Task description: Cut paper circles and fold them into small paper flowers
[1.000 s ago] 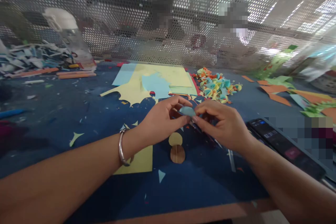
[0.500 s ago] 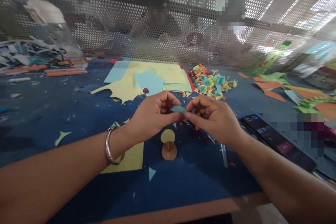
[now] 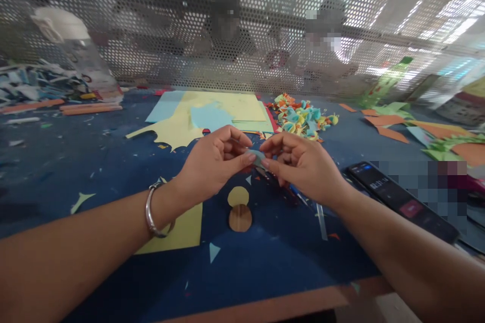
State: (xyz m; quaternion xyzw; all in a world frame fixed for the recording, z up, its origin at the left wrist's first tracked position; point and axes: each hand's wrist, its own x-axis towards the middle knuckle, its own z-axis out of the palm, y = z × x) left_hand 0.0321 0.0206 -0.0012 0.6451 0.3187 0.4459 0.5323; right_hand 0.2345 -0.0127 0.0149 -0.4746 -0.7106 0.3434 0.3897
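Your left hand and right hand pinch a small blue paper piece above the desk, beyond a yellow circle and brown disc.

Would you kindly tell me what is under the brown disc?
The near edge of a yellow paper circle appears tucked under the brown disc, with most of the circle showing beyond it. Anything else directly beneath the disc is covered.

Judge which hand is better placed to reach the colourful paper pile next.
Probably the right hand: the colourful paper pile lies just beyond it, while the left hand is farther away.
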